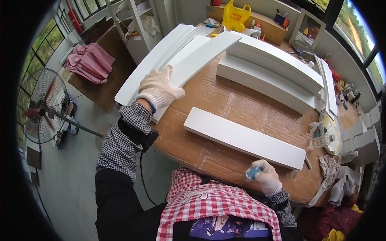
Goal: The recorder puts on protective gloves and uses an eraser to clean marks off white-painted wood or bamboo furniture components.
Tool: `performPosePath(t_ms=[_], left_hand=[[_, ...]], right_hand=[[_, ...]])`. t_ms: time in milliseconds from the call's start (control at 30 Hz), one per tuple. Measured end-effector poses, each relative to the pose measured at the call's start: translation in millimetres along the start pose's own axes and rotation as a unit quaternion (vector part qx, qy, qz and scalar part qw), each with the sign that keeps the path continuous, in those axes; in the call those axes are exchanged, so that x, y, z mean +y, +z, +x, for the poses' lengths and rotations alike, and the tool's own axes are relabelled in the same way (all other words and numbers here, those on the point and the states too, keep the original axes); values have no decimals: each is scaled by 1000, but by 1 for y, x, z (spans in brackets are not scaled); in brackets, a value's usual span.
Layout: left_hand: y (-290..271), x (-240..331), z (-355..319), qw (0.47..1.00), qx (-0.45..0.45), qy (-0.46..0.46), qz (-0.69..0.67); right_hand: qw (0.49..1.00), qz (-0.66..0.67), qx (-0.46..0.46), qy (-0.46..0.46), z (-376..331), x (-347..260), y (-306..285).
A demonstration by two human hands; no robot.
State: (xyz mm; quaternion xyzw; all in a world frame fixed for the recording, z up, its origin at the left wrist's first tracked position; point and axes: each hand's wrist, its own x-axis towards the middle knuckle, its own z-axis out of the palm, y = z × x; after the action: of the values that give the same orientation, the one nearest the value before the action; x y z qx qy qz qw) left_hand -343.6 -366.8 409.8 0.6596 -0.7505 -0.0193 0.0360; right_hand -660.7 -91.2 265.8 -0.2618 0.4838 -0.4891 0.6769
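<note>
My left hand (159, 88), in a white knit glove, is closed across a long white board (201, 58), with fingers and thumb toward its two edges. This board lies slanted over other white boards (150, 62) at the table's left side. My right hand (268, 178), also gloved, pinches a small blue block (253, 173) near the front edge of the table. Just beyond it, a white rectangular bar (245, 138) lies across the brown cardboard-covered table (201, 98).
More white bars (265, 82) stand stacked at the back right. Clear bottles (319, 141) and a rag (329, 170) line the right edge. A co-worker's gloved hands (341, 189) are at lower right. A yellow bag (236, 16) sits behind; a fan (42, 106) stands left.
</note>
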Motion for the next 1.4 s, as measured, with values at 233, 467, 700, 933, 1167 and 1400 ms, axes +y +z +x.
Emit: performPosePath(t_ms=[233, 467, 700, 933, 1167, 1400], left_hand=[[31, -7, 58, 987, -70, -142, 1], [47, -5, 63, 990, 64, -87, 95], [97, -27, -56, 920, 235, 275, -151], [162, -69, -144, 917, 216, 210, -261], [195, -69, -127, 956, 155, 135, -209], [170, -73, -134, 900, 176, 126, -379]], right_hand=[[1000, 3, -5, -13, 0, 1, 0], [1000, -5, 15, -8, -3, 4, -4], [998, -23, -32, -48, 20, -17, 29], [961, -137, -170, -168, 84, -33, 137], [708, -480, -183, -485, 162, -25, 257], [610, -491, -239, -574, 204, -9, 300]])
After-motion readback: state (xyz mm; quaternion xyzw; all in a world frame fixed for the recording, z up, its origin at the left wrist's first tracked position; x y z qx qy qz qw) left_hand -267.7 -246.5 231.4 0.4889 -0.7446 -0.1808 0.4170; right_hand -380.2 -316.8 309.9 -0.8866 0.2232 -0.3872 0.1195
